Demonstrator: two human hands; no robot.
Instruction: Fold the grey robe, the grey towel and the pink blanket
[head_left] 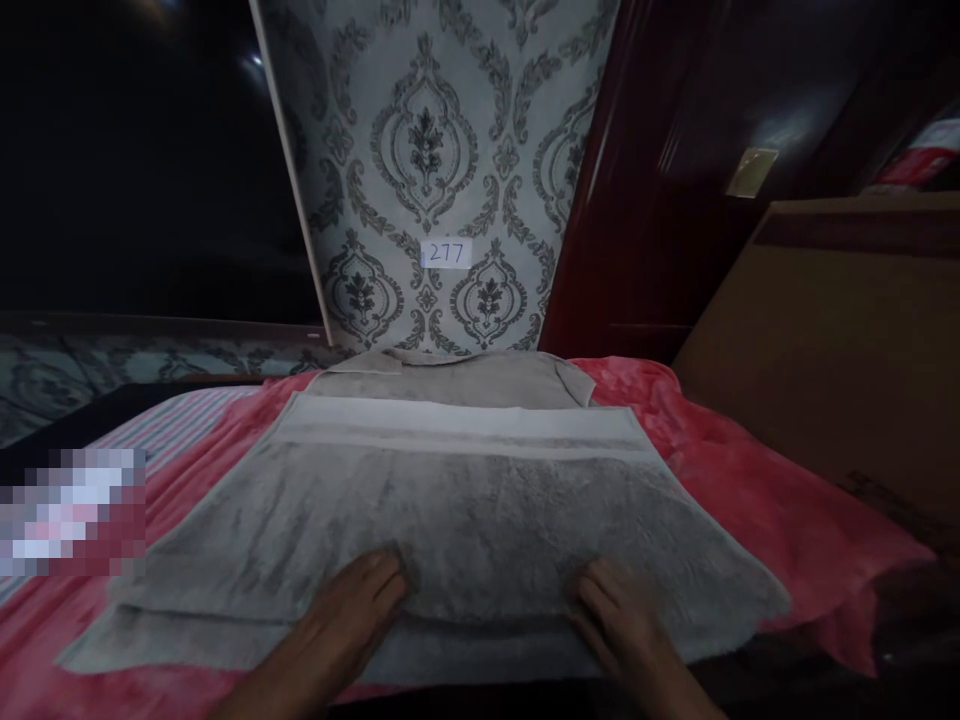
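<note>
A grey towel [465, 510] with a white band near its far edge lies spread out in front of me. Its near part is doubled, with a lower layer showing under a fold along the front. My left hand [360, 600] is closed on the towel just left of the middle of this fold, fingers curled into the cloth. On the other side, my right hand [619, 610] also pinches the towel by the fold; motion blurs it slightly, and its fingertips are partly hidden. Behind the white band lies another grey cloth [480, 378].
A pink-red blanket [750, 520] lies beneath the towel, with a striped cloth [187, 415] at the left. A large cardboard box [840, 340] stands at the right. Behind are patterned wallpaper with a paper label [446, 253] reading 277, and a dark screen [150, 170].
</note>
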